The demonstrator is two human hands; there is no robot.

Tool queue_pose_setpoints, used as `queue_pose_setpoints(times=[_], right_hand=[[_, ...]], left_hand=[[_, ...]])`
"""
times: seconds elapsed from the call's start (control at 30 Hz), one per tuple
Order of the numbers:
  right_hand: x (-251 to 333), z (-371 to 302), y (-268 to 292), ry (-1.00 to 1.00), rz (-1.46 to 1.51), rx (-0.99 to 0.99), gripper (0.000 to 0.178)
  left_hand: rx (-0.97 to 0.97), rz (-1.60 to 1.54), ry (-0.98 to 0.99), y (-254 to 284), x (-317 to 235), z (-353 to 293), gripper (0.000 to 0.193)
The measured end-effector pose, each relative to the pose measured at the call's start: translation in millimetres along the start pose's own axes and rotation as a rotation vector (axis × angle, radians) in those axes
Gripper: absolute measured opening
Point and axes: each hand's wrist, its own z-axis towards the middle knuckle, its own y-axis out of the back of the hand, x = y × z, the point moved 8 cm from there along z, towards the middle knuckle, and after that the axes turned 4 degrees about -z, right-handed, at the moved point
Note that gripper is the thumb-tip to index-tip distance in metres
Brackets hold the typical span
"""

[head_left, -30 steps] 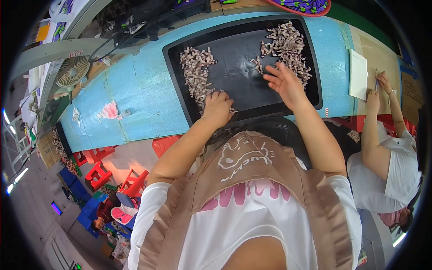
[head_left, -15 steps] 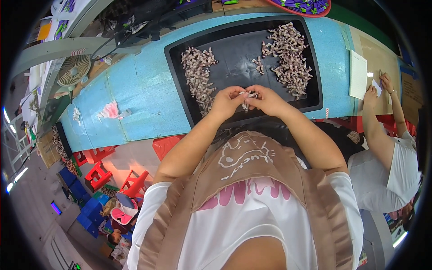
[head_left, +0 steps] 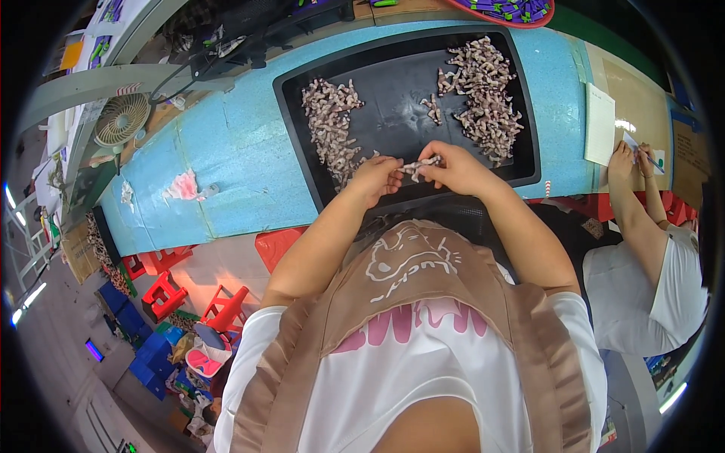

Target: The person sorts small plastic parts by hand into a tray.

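Observation:
Over the near edge of the black tray (head_left: 393, 83), my two hands hold a small knobbly figure (head_left: 415, 165), pale with brown patches, stretched out level between them. My left hand (head_left: 377, 180) is closed, its fingertips pinching the figure's left end. With thumb and fingers, my right hand (head_left: 453, 171) grips the right end. Fingers partly cover both ends. Along the tray's left side lies a pile of like figures (head_left: 330, 124); a larger pile (head_left: 487, 98) fills the right side. A few loose figures (head_left: 433, 110) lie near the right pile.
The tray stands on a blue-covered table (head_left: 234, 143). To the right, a co-worker's hands (head_left: 630, 160) hold a pen over paper, beside a white sheet (head_left: 600, 124). A red basket (head_left: 521, 21) of purple-green items, a fan (head_left: 122, 119), crumpled tissue (head_left: 183, 185) and red stools (head_left: 165, 294) surround it.
My hands have moved apart, the left slightly left and down, the right slightly right, so more of the figure shows between them. The co-worker's hands have come together over the paper.

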Motion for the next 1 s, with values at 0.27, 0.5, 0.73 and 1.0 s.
queue_pose_setpoints(times=[0.27, 0.5, 0.73, 1.0], right_hand=[[-23, -9, 26, -0.169, 0.496, -0.311, 0.057], [-33, 8, 9, -0.023, 0.208, -0.12, 0.032], [-25, -19, 65, -0.101, 0.813, -0.716, 0.034], [-31, 4, 17, -0.185, 0.404, -0.266, 0.036]], left_hand=[[0.066, 0.118, -0.147, -4, -1, 0, 0.011], [-0.006, 0.213, -0.325, -19, -20, -13, 0.016], [-0.643, 1.398, -1.105, 0, -82, -65, 0.034], [-0.574, 1.611, -1.07, -11, -60, -48, 0.023]])
